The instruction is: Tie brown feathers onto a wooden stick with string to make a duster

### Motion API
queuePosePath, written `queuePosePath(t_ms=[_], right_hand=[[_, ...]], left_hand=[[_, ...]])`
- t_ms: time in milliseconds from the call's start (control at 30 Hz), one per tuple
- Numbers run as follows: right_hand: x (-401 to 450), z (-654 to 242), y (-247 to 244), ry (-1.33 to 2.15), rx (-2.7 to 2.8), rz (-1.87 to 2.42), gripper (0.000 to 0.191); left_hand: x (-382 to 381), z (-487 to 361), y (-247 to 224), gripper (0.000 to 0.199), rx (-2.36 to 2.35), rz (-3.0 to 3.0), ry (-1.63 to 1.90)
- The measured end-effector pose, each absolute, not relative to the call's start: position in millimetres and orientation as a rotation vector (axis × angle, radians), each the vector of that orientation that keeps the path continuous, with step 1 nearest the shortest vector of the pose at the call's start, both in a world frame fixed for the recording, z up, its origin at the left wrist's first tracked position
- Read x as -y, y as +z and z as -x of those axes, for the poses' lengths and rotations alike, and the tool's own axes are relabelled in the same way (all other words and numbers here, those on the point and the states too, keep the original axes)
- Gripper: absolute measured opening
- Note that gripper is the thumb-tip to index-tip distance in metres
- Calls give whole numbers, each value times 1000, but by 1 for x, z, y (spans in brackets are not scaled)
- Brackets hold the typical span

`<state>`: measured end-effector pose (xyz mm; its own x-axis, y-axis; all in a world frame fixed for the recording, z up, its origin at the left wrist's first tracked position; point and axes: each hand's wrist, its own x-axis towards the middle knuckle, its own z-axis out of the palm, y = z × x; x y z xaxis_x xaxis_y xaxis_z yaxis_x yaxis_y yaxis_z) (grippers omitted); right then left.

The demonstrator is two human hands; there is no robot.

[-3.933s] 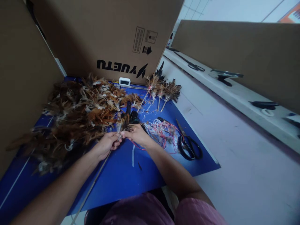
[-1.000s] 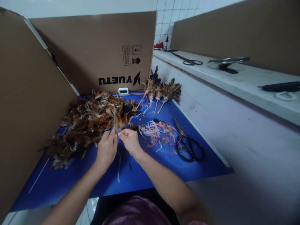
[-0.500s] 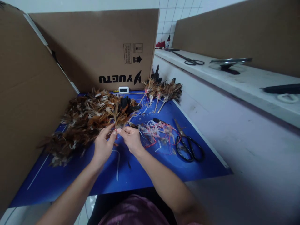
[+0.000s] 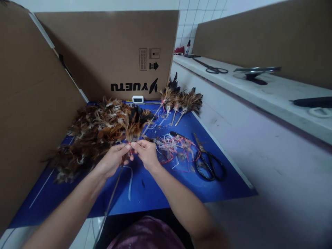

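Observation:
Between my two hands is a feather bundle [image 4: 133,129] of brown feathers, bound with red string [image 4: 130,149] at its base. A long thin stick [image 4: 112,195] runs from under the bundle down past the table's front edge. My left hand [image 4: 114,159] is closed around the base from the left, thumb at the binding. My right hand [image 4: 146,152] pinches at the red string from the right. The fingertips of both hands nearly meet. Behind and left lies a big pile of brown feathers [image 4: 95,128].
Black-handled scissors [image 4: 210,164] and tangled pink and white strings [image 4: 176,145] lie right of my hands on the blue mat [image 4: 155,193]. Finished-looking feather bundles on sticks [image 4: 190,102] lie at the back right. A shelf [image 4: 233,79] holds more scissors [image 4: 211,67]. Cardboard walls [image 4: 103,45] stand around.
My left hand has turned and lowered, with its fingers now curled under the bundle. The long stick below the hands has come into view. My right hand stays nearly in place.

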<state>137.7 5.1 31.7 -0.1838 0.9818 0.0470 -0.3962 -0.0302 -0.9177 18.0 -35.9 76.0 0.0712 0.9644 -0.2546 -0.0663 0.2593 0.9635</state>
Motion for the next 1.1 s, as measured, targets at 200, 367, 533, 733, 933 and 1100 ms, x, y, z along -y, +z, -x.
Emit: queuePosePath(t_ms=[200,367,533,733,933,1100], right_hand=[[-11,-139,24,1393,1143,842,29],[-10,-141,26,1208,1292,1019,29],[-5,-141,30,1063,1432,1071,28],[-6,-138,27,1061,1435,1027,28],[-11,-137,24,1293,1239,835,27],[-11,-138,29,1425,1140,694,24]], left_hand=[[35,-16,65,36,-1514,-1344,995],[35,-18,59,35,-1877,-1807,913],[29,-22,51,33,-2006,-2218,861],[26,-30,38,37,-2250,-2356,716],[36,-34,48,39,-2096,-2184,952],[42,-32,62,43,-1883,-1809,1030]])
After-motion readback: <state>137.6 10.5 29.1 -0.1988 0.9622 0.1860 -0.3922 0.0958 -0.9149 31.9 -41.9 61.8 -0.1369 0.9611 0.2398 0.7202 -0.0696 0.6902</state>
